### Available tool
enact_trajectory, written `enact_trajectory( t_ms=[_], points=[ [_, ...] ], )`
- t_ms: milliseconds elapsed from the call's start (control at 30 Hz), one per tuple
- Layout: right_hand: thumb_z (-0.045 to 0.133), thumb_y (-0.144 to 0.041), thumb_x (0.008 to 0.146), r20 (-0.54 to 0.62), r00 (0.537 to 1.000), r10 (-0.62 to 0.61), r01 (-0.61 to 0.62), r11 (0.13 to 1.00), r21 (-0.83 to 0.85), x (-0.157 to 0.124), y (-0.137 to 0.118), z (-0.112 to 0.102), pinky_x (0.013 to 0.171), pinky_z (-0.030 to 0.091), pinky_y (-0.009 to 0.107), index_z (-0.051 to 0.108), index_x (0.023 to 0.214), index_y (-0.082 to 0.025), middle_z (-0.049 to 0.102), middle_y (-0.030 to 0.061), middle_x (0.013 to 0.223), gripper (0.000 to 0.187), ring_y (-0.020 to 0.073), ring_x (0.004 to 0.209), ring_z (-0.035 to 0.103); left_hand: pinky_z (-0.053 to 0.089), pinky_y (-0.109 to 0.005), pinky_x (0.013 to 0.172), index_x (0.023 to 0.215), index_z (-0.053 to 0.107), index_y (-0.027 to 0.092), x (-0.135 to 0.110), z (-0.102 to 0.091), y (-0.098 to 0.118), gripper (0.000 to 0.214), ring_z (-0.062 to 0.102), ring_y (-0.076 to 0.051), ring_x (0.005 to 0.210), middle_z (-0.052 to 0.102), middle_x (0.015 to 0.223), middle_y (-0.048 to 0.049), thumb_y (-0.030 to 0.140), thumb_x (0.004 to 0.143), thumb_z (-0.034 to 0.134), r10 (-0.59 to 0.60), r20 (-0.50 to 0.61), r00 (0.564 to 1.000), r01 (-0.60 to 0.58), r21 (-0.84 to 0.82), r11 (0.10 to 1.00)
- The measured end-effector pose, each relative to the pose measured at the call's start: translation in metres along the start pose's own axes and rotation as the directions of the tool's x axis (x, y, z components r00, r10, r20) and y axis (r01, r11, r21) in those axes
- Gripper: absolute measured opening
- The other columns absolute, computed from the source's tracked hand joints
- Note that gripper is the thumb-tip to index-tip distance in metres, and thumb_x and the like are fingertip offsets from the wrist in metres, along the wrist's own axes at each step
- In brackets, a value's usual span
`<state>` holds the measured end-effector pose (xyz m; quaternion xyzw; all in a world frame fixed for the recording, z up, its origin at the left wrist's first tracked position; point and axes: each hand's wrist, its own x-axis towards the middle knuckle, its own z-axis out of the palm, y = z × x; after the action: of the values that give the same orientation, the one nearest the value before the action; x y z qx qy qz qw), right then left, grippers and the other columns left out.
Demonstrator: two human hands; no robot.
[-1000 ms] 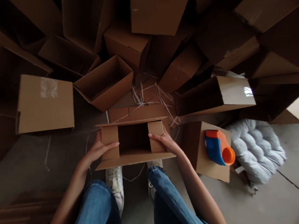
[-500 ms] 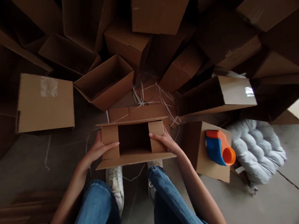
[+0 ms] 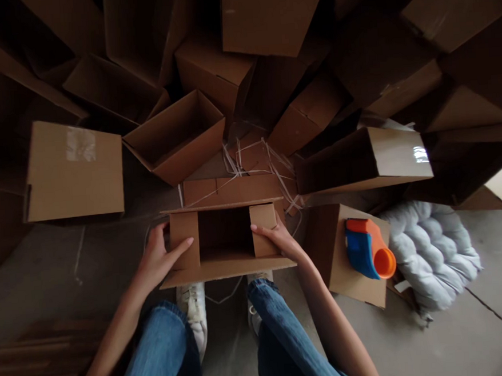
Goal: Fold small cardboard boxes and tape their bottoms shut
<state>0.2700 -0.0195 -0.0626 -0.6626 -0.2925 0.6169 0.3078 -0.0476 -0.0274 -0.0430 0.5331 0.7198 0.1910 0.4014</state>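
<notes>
Just above my shoes, a cardboard box (image 3: 228, 268) faces up with its top open. Its short flaps are folded inward, and the long flaps stick out front and back. My left hand (image 3: 160, 254) is at the left end, thumb over the short flap and fingers along the outer side. At the other end, my right hand (image 3: 282, 237) grips the box, its thumb on the right flap and its other fingers mostly hidden behind the side. The inside of the box is dark.
Many cardboard boxes surround the front, including an open one (image 3: 178, 133) and a taped one (image 3: 73, 172). White strapping (image 3: 270, 152) lies tangled ahead. To the right, an orange-and-blue tape dispenser (image 3: 369, 248) rests on a box beside a grey cushion (image 3: 431, 252). Flattened cardboard (image 3: 35, 363) lies lower left.
My left hand has slid slightly left, its thumb drawn back toward the outer edge of the flap and its fingers looser. My right hand and the box are nearly still.
</notes>
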Motion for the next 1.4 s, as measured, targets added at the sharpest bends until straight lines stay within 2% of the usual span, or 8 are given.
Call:
enact_trajectory(
  t_ms=[67,133,200,300,467,667,900,1400],
  points=[
    [0.086,-0.047,0.059,-0.002,1.0,-0.001,0.001,1.0,-0.007,-0.001,-0.001,0.0,0.089,0.055,0.037,0.052,0.13,-0.025,0.069,0.0067,0.117,0.082,0.0239,0.103,0.066,0.05,-0.044,0.097,0.123,0.053,0.018,-0.013,-0.007,0.017,0.057,0.06,-0.029,0.116,0.058,0.123,-0.0128,0.057,0.083,0.064,0.147,-0.108,0.983,-0.132,0.139,0.981],
    [0.086,-0.046,0.059,-0.006,1.0,-0.009,0.009,1.0,-0.008,0.0,-0.001,0.0,0.09,0.055,0.037,0.051,0.131,-0.025,0.068,0.0066,0.117,0.083,0.0239,0.103,0.066,0.05,-0.042,0.094,0.115,0.057,0.018,-0.026,-0.011,0.04,0.042,0.062,-0.027,0.109,0.062,0.114,-0.0112,0.052,0.09,0.056,0.314,-0.111,0.943,-0.272,0.287,0.919],
    [0.087,-0.046,0.058,-0.009,1.0,-0.007,0.007,1.0,-0.005,0.001,-0.002,0.0,0.089,0.056,0.037,0.051,0.131,-0.025,0.069,0.0065,0.116,0.084,0.0239,0.102,0.066,0.049,-0.043,0.092,0.11,0.061,0.019,-0.037,-0.007,0.062,0.037,0.062,-0.028,0.105,0.065,0.108,-0.0099,0.051,0.092,0.054,0.442,0.018,0.897,-0.406,0.427,0.808],
    [0.087,-0.046,0.057,-0.017,1.0,0.003,-0.003,1.0,-0.009,0.002,-0.003,0.001,0.087,0.056,0.037,0.05,0.132,-0.025,0.07,0.0058,0.113,0.086,0.0234,0.099,0.067,0.05,-0.041,0.087,0.114,0.063,0.018,-0.048,0.012,0.083,0.048,0.063,-0.028,0.101,0.068,0.107,-0.0106,0.059,0.09,0.054,0.538,0.243,0.807,-0.586,0.448,0.675],
    [0.087,-0.048,0.057,-0.019,1.0,0.015,-0.015,1.0,-0.027,-0.001,-0.005,0.0,0.086,0.056,0.036,0.051,0.129,-0.024,0.071,0.0057,0.109,0.084,0.0236,0.099,0.067,0.05,-0.041,0.083,0.107,0.066,0.014,-0.059,0.046,0.088,0.057,0.066,-0.028,0.093,0.07,0.098,-0.0117,0.065,0.092,0.045,0.449,0.456,0.768,-0.636,0.471,0.611],
    [0.086,-0.048,0.058,-0.017,1.0,-0.001,0.001,0.999,-0.038,-0.002,-0.006,0.0,0.09,0.055,0.036,0.05,0.13,-0.024,0.069,0.0057,0.114,0.084,0.0234,0.103,0.065,0.05,-0.04,0.085,0.093,0.067,0.014,-0.052,0.045,0.098,0.032,0.066,-0.027,0.094,0.069,0.093,-0.009,0.046,0.09,0.061,0.309,0.568,0.763,-0.615,0.49,0.618],
    [0.087,-0.048,0.058,-0.006,1.0,0.005,-0.005,1.0,-0.018,0.0,-0.005,0.001,0.089,0.056,0.037,0.052,0.128,-0.026,0.069,0.0058,0.115,0.081,0.0239,0.102,0.066,0.047,-0.037,0.088,0.09,0.065,0.018,-0.042,0.041,0.103,0.018,0.064,-0.026,0.1,0.067,0.102,-0.0089,0.035,0.086,0.068,0.237,0.61,0.756,-0.589,0.477,0.652],
    [0.087,-0.048,0.059,-0.01,1.0,-0.014,0.014,1.0,-0.016,0.003,0.001,-0.001,0.089,0.055,0.036,0.052,0.129,-0.024,0.069,0.0062,0.115,0.081,0.0232,0.102,0.066,0.046,-0.036,0.089,0.091,0.06,0.02,-0.037,0.039,0.102,0.011,0.063,-0.024,0.098,0.066,0.095,-0.0059,0.024,0.084,0.068,0.234,0.627,0.743,-0.593,0.457,0.663]
  ],
)
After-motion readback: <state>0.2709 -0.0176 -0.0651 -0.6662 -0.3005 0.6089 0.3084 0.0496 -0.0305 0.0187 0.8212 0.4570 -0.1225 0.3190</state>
